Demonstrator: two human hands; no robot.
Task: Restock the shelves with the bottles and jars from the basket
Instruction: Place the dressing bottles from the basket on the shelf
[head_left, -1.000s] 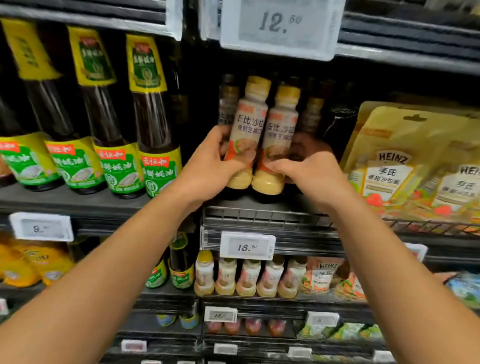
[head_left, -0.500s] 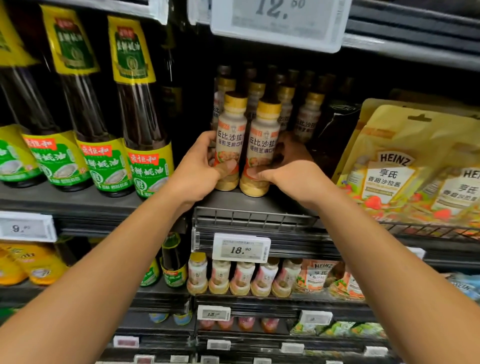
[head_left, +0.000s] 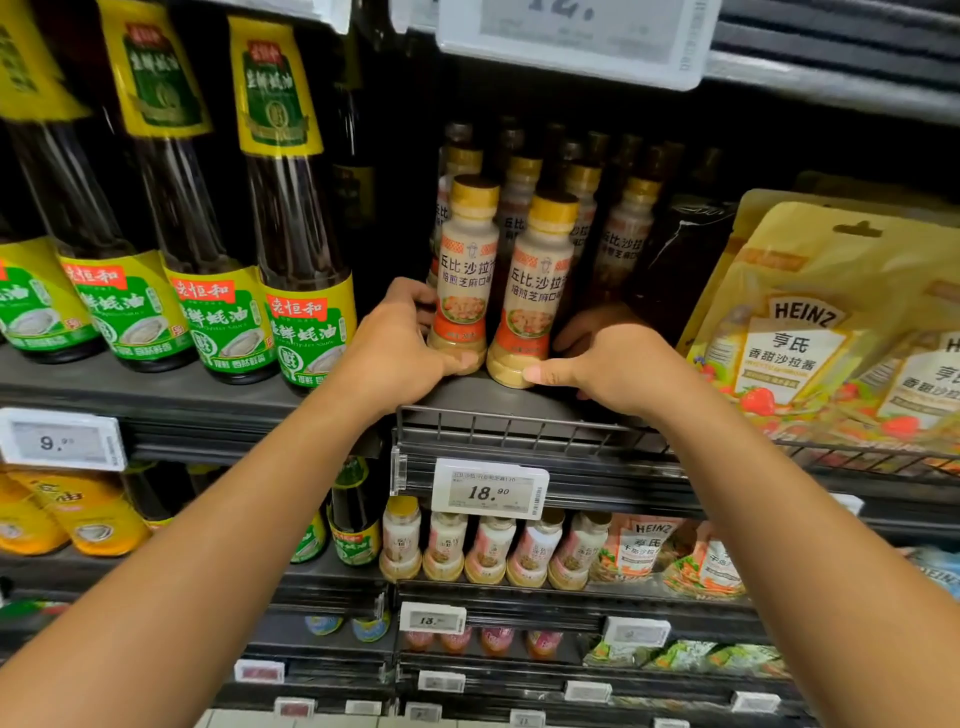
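Left hand (head_left: 395, 353) and right hand (head_left: 613, 369) each gripping one of two dressing bottles (head_left: 465, 275) upright on the shelf (head_left: 156, 400).

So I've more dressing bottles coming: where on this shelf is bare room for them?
Bare grey shelf shows only along the front lip, ahead of the two beige yellow-capped dressing bottles that the left hand and right hand grip. Behind them rows are packed; dark oyster-sauce bottles crowd the left, yellow Heinz pouches the right.
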